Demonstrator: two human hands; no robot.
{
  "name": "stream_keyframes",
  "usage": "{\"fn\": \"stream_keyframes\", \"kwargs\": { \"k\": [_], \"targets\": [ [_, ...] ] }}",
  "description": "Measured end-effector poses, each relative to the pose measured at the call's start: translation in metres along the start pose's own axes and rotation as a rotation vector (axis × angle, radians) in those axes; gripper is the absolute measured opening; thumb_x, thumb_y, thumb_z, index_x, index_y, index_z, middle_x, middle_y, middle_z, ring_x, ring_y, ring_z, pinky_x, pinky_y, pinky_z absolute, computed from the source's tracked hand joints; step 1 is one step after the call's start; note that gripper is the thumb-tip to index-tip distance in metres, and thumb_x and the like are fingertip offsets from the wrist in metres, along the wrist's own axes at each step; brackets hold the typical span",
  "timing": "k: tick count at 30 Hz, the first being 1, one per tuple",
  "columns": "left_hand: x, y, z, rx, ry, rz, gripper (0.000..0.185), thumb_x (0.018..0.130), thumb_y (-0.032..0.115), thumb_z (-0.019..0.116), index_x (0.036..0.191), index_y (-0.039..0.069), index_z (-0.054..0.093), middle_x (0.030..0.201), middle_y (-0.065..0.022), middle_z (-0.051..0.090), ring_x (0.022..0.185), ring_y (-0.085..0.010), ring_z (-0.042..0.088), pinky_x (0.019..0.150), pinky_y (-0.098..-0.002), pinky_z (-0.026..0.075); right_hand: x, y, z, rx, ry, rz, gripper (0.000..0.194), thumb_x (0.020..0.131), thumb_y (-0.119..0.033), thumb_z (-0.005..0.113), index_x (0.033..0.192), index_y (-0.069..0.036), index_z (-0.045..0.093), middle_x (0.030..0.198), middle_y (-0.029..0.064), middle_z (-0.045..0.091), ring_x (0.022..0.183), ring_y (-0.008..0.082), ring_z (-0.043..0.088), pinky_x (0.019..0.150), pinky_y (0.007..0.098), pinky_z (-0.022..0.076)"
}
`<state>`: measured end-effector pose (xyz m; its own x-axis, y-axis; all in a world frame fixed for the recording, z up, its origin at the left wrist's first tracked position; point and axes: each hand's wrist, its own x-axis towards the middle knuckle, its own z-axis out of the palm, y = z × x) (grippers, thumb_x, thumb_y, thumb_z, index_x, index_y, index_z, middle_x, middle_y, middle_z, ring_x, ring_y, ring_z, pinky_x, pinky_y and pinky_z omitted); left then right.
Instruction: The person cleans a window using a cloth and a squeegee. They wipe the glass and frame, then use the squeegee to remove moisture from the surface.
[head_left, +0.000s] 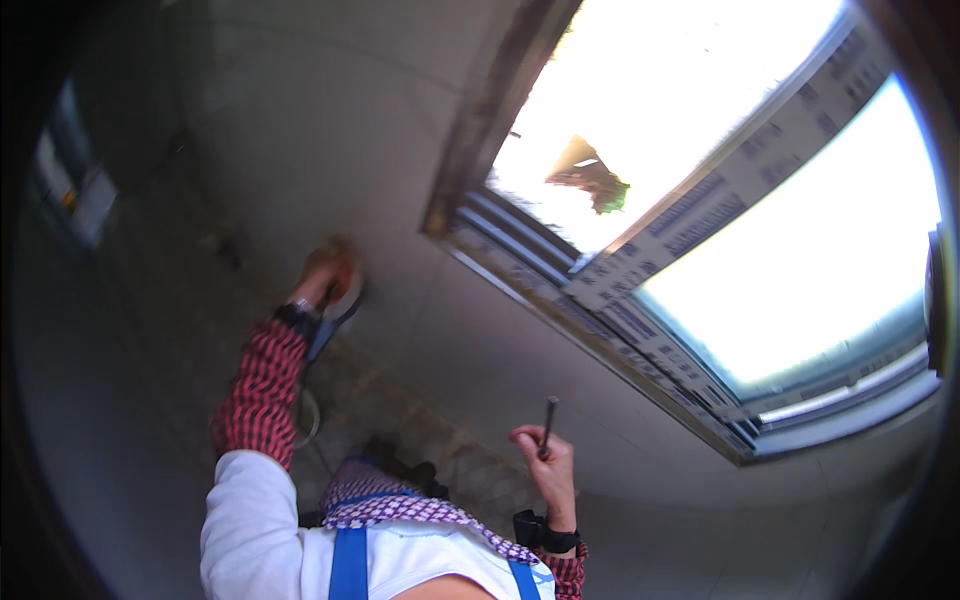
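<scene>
My left hand (324, 274) is stretched out close to the grey wall on the left and is blurred. Something orange shows at its fingers, and a pale and blue item (324, 339) is just below the wrist; I cannot tell what these are or whether the hand grips them. In front of my body, my right hand (553, 465) is closed around a thin dark metal rod-like tool (550, 420), whose flat end points up. Its exact kind is unclear. To the upper right of this hand is a sliding window's frame (660, 360).
Printed protective film (679, 214) covers parts of the window frame. Bright light fills the left opening and the right pane. A pale looped cable or hose (311, 420) lies below my left forearm, over a dim, patterned floor (487, 476). A patterned apron (420, 510) covers my front.
</scene>
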<state>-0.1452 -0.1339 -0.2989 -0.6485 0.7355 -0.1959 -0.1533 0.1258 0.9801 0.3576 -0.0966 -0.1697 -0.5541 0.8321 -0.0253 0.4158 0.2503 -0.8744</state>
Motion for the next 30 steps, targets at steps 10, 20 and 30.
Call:
{"fn": "stream_keyframes", "kwargs": {
  "k": [10,20,30],
  "targets": [
    [0.061,-0.087,-0.049,1.02,0.195,0.263,0.031,0.086,0.023,0.053,0.085,-0.004,0.068,0.086,-0.0204,0.066,0.075,-0.0406,0.062,0.079,-0.0481,0.05,-0.072,0.006,-0.026,-0.025,0.111,0.203,0.028,0.095,-0.025,0.062,0.092,0.002,0.071,0.079,0.0063,0.071,0.075,0.0102,0.063,0.067,0.025,0.0473],
    [0.031,-0.076,-0.042,0.916,0.1,0.187,0.022,0.081,0.026,0.062,0.083,0.006,0.07,0.084,-0.0151,0.069,0.077,-0.0317,0.068,0.07,-0.0431,0.054,-0.096,0.017,-0.048,0.068,0.199,0.327,0.033,0.096,-0.028,0.061,0.085,0.002,0.071,0.072,0.0041,0.069,0.061,0.0076,0.058,0.053,0.0245,0.0431],
    [-0.116,0.062,0.067,1.197,0.449,1.147,0.009,0.084,0.012,0.064,0.092,0.007,0.065,0.083,-0.0091,0.064,0.075,-0.0263,0.063,0.064,-0.0364,0.052,-0.07,-0.03,-0.118,0.255,0.794,0.003,0.039,0.1,-0.022,0.053,0.067,-0.001,0.059,0.061,0.0034,0.057,0.049,0.0078,0.048,0.047,0.0228,0.0342]
  ]
}}
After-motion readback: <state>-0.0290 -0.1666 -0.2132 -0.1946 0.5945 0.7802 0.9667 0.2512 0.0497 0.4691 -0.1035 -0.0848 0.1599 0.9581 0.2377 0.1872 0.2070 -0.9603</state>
